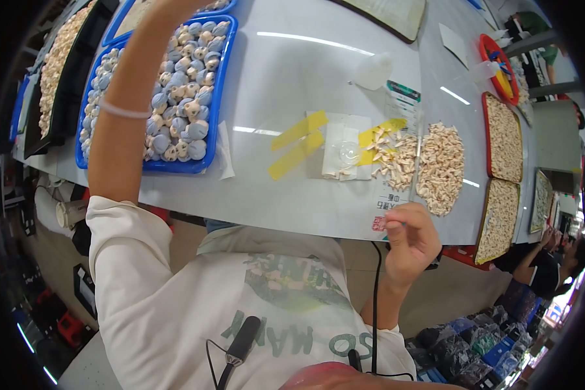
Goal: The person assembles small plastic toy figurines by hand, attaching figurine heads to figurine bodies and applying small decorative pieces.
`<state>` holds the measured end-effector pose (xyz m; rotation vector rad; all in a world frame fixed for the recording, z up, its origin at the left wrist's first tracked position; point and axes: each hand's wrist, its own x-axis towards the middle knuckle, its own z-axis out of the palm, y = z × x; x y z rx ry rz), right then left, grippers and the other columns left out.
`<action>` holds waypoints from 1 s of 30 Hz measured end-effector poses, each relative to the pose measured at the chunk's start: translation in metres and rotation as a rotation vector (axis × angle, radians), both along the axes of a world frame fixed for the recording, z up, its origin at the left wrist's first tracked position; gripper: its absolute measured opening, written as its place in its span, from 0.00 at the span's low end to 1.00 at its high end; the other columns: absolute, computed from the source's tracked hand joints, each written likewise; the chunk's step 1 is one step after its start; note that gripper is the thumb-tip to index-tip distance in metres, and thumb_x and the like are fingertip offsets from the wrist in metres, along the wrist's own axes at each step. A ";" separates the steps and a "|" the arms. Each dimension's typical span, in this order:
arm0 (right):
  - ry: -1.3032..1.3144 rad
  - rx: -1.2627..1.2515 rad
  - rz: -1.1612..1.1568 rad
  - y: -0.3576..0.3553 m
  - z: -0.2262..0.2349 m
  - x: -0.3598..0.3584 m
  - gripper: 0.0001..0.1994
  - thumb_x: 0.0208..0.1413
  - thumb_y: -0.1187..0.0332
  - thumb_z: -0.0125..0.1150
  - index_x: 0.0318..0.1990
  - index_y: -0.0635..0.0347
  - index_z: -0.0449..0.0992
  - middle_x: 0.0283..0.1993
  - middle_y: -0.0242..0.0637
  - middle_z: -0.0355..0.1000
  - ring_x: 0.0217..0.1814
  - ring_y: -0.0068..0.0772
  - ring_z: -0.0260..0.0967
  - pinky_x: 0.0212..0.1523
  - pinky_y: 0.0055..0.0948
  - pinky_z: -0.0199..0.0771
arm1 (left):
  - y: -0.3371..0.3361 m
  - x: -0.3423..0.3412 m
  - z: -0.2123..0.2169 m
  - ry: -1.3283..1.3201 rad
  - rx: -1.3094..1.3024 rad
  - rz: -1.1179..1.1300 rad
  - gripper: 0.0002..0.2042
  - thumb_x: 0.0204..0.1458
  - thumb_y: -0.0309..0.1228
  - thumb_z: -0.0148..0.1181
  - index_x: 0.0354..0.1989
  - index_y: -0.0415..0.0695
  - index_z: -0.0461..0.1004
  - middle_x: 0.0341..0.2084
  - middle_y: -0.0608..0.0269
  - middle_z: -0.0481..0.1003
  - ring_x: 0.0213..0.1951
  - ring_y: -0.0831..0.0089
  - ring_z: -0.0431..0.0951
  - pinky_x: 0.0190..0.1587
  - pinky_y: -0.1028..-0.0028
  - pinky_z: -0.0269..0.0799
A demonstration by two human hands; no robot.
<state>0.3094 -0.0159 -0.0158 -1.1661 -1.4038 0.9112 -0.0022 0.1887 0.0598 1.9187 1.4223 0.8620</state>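
Observation:
My left arm stretches over a blue tray [219,97] of small round cream and pale-blue pieces [187,107]. My left hand [181,6] is cut off by the top edge, its fingers out of sight. Close to the table's front edge, my right hand [413,240] is closed, thumb and forefinger tips pinched together; whatever may be between them is too small to make out. Beyond it lie a loose scatter of small cream pointed pieces [396,159] and a denser heap [441,169]. A small clear round dish [348,154] sits on a white pad [335,133] left of the scatter.
Yellow tape strips [297,146] mark the table beside the pad. A white bottle [373,71] lies farther back. Filled trays [502,136] and a red basin [499,68] line the right side. A black cable [376,292] hangs near my right arm. A co-worker [552,266] is at far right.

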 end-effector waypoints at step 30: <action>-0.264 0.117 -0.032 0.021 -0.005 0.023 0.04 0.41 0.81 0.57 0.28 0.69 0.73 0.25 0.35 0.68 0.24 0.21 0.61 0.27 0.17 0.59 | -0.121 -0.084 -0.086 0.638 0.396 0.413 0.12 0.51 0.34 0.52 0.42 0.44 0.69 0.32 0.60 0.72 0.33 0.68 0.72 0.34 0.72 0.68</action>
